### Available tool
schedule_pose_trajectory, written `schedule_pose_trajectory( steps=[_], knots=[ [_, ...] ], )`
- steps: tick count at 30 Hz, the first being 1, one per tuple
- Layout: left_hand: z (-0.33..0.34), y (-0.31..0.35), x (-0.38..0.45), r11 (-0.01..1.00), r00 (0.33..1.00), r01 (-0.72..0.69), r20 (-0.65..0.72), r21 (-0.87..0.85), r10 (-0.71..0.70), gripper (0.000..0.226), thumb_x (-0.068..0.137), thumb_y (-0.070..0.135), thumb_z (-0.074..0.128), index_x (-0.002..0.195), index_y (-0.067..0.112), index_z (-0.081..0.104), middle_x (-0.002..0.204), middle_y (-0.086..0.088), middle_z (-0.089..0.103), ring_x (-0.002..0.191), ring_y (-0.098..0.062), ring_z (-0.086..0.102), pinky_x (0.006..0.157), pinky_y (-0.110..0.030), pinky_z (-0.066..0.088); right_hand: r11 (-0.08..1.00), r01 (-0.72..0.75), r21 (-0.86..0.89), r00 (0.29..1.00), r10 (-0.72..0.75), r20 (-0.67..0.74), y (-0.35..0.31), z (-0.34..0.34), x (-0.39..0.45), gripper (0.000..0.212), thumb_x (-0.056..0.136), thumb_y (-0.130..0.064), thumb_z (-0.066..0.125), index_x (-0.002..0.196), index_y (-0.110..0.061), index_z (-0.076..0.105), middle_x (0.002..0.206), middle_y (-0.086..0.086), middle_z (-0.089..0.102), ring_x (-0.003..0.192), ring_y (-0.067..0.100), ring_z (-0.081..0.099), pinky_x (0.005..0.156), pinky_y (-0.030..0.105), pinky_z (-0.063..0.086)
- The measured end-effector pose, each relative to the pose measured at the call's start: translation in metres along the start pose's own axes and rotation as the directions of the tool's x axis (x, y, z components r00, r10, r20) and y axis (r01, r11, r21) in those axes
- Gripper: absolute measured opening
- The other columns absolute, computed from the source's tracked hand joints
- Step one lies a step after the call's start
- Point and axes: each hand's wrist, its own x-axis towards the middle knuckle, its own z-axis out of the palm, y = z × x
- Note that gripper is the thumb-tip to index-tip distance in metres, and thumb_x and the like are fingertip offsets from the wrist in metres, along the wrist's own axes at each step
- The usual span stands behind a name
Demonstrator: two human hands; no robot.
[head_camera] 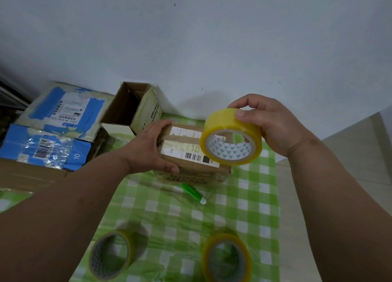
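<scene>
The left hand [148, 148] gripped the left end of a small brown cardboard box with white shipping labels [186, 154], fingers curled over its far side, thumb on the near edge; the box sat towards the far edge of a table under a green-and-white checked cloth [244, 196]. The right hand [269, 122] pinched a roll of yellow clear packing tape [220, 122], thumb on the outer face, fingers behind; the roll hung above the box's right end and covered part of a label. A green pen [192, 191] lay just before the box; two further yellowish tape rolls [130, 242] [206, 258] stood near the front edge, the right one cut off below; an open cardboard carton [127, 107] and two blue-taped parcels [61, 109] [44, 148] lay at the far left; their print was too small to read.
</scene>
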Motion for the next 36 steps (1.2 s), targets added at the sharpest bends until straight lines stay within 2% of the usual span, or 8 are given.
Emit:
schedule_pose_trajectory(
  steps=[6, 9, 17, 22, 25, 29, 33, 36],
  knots=[
    [-0.002, -0.003, -0.001, 1.0, 1.0, 0.022, 0.021, -0.022, -0.021, 0.134, 0.038, 0.05, 0.09, 0.151, 0.029, 0.021, 0.136, 0.01, 0.033, 0.128, -0.015, 0.039, 0.112, -0.039, 0.038, 0.988, -0.008, -0.152, 0.999, 0.001, -0.043, -0.003, -0.017, -0.008, 0.028, 0.068, -0.041, 0.076, 0.09, -0.024, 0.068, 0.073, 0.009, 0.068, 0.066, 0.026, 0.065, 0.068, 0.039, 0.05],
    [-0.002, -0.002, 0.0, 1.0, 1.0, 0.023, 0.02, -0.002, -0.023, 0.133, 0.042, 0.046, 0.093, 0.151, 0.03, 0.02, 0.14, 0.008, 0.033, 0.13, -0.015, 0.038, 0.114, -0.041, 0.037, 0.972, -0.018, -0.234, 0.999, 0.009, -0.039, 0.002, -0.023, -0.012, 0.018, 0.08, -0.033, 0.078, 0.087, -0.019, 0.067, 0.067, 0.001, 0.066, 0.062, 0.019, 0.062, 0.066, 0.036, 0.048],
    [-0.001, 0.001, 0.001, 0.999, 1.0, 0.023, 0.013, 0.038, -0.024, 0.131, 0.043, 0.047, 0.093, 0.151, 0.031, 0.02, 0.137, 0.011, 0.033, 0.128, -0.014, 0.039, 0.113, -0.04, 0.038, 0.943, -0.062, -0.326, 0.998, 0.048, -0.051, -0.006, -0.033, -0.015, 0.026, 0.06, -0.032, 0.057, 0.078, -0.017, 0.068, 0.071, -0.002, 0.058, 0.07, 0.017, 0.053, 0.066, 0.03, 0.04],
    [0.0, 0.001, -0.001, 0.999, 0.999, 0.036, 0.022, 0.03, -0.037, 0.131, 0.045, 0.042, 0.094, 0.152, 0.032, 0.018, 0.146, 0.007, 0.033, 0.129, -0.015, 0.039, 0.112, -0.04, 0.039, 0.884, -0.069, -0.463, 0.998, 0.064, -0.026, 0.0, -0.046, -0.01, 0.012, 0.077, -0.03, 0.073, 0.081, -0.02, 0.068, 0.074, 0.0, 0.061, 0.07, 0.016, 0.055, 0.062, 0.028, 0.04],
    [-0.002, 0.002, -0.002, 0.997, 0.997, 0.068, 0.03, 0.025, -0.069, 0.135, 0.039, 0.051, 0.088, 0.152, 0.034, 0.017, 0.147, 0.007, 0.033, 0.129, -0.015, 0.04, 0.111, -0.041, 0.04, 0.783, -0.077, -0.617, 0.997, 0.064, -0.043, 0.013, -0.055, -0.007, 0.012, 0.081, -0.034, 0.073, 0.081, -0.024, 0.066, 0.078, -0.003, 0.061, 0.073, 0.014, 0.057, 0.062, 0.029, 0.039],
    [-0.002, 0.005, -0.003, 0.996, 0.997, 0.066, 0.034, 0.054, -0.068, 0.133, 0.042, 0.048, 0.09, 0.152, 0.032, 0.016, 0.148, 0.006, 0.032, 0.129, -0.015, 0.039, 0.112, -0.041, 0.039, 0.739, -0.137, -0.659, 0.99, 0.125, -0.066, 0.038, -0.051, -0.005, 0.014, 0.08, -0.042, 0.071, 0.082, -0.032, 0.061, 0.087, -0.007, 0.058, 0.078, 0.008, 0.055, 0.059, 0.028, 0.037],
    [-0.002, 0.007, -0.005, 0.993, 0.996, 0.066, 0.054, 0.099, -0.072, 0.137, 0.042, 0.057, 0.083, 0.155, 0.029, 0.011, 0.156, 0.007, 0.022, 0.138, -0.016, 0.031, 0.116, -0.041, 0.033, 0.675, -0.2, -0.711, 0.978, 0.178, -0.106, 0.064, -0.037, 0.0, 0.019, 0.08, -0.049, 0.067, 0.084, -0.032, 0.057, 0.088, -0.013, 0.052, 0.08, 0.007, 0.051, 0.061, 0.03, 0.04],
    [-0.002, 0.01, -0.004, 0.981, 0.988, 0.094, 0.105, 0.17, -0.113, 0.143, 0.046, 0.064, 0.077, 0.156, 0.029, -0.007, 0.164, 0.013, -0.005, 0.149, -0.016, 0.01, 0.122, -0.041, 0.02, 0.65, -0.238, -0.722, 0.969, 0.206, -0.134, 0.081, -0.022, 0.002, 0.025, 0.079, -0.051, 0.064, 0.089, -0.03, 0.055, 0.084, -0.012, 0.051, 0.077, 0.006, 0.049, 0.064, 0.032, 0.041]
  ],
)
